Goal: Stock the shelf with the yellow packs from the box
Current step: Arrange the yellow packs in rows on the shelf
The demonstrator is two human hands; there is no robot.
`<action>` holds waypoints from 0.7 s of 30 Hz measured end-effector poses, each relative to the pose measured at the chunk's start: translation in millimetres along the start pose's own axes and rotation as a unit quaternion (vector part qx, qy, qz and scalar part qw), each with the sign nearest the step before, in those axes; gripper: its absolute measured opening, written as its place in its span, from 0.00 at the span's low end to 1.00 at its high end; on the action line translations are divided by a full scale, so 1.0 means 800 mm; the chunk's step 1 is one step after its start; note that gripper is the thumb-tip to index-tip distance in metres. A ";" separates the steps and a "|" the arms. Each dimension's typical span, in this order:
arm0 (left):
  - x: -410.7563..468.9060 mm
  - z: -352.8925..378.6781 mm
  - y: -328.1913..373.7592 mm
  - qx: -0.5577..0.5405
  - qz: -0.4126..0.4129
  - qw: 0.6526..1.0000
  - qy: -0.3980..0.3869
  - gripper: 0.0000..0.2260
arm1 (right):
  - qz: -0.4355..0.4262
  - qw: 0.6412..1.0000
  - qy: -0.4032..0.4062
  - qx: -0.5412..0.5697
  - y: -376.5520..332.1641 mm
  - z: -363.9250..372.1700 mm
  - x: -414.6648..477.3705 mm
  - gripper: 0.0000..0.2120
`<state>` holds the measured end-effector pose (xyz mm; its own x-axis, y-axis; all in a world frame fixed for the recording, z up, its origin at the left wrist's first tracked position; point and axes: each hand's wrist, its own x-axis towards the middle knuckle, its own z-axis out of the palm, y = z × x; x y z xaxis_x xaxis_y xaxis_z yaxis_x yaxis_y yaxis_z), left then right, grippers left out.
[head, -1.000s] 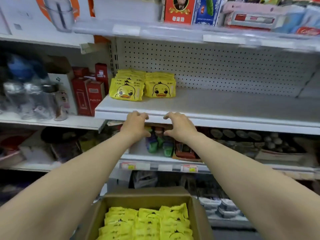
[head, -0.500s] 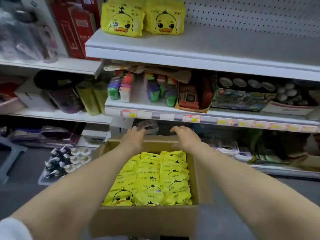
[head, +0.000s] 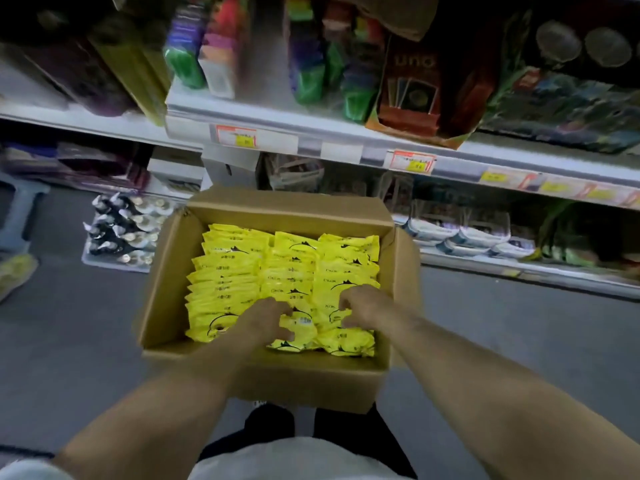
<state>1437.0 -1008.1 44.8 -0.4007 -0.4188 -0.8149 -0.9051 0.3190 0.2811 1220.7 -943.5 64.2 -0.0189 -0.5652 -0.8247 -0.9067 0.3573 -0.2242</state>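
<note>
An open cardboard box [head: 162, 292] stands on the floor below me, filled with rows of yellow packs [head: 242, 268]. Both my hands are inside it at the near end. My left hand [head: 265, 318] lies on the packs with its fingers curled down into the middle row. A little to its right, my right hand [head: 363, 304] digs its curled fingers into the same row. The yellow packs between the two hands are partly hidden by them. The upper shelf that holds the stocked duck packs is out of view.
Behind the box runs a white shelf edge [head: 346, 150] with price labels, carrying card-game boxes [head: 412, 88] and coloured packs. A tray of small bottles [head: 121, 233] sits on the floor at the left. Grey floor lies on both sides of the box.
My view dropped from the upper shelf down to the box. Both hands came off the shelf edge, passed the box's far rim and now sit on the packs at its near end.
</note>
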 end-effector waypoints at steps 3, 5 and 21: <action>0.012 0.015 -0.007 -0.009 -0.009 1.000 -0.005 0.29 | 0.002 0.999 -0.047 -0.005 0.008 0.016 0.013 0.21; 0.019 0.022 -0.012 -0.014 -0.017 1.000 -0.011 0.29 | 0.006 0.998 -0.066 -0.017 0.010 0.026 0.020 0.21; 0.040 0.050 -0.034 -0.076 -0.018 0.997 0.005 0.25 | 0.021 0.988 -0.055 -0.144 0.004 0.065 0.045 0.14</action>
<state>1454.5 -996.2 -9.4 -0.3685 -0.4368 -0.8206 -0.9296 0.1714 0.3262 1239.0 -923.8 6.8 -0.0268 -0.4654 -0.8847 -0.9886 0.1433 -0.0454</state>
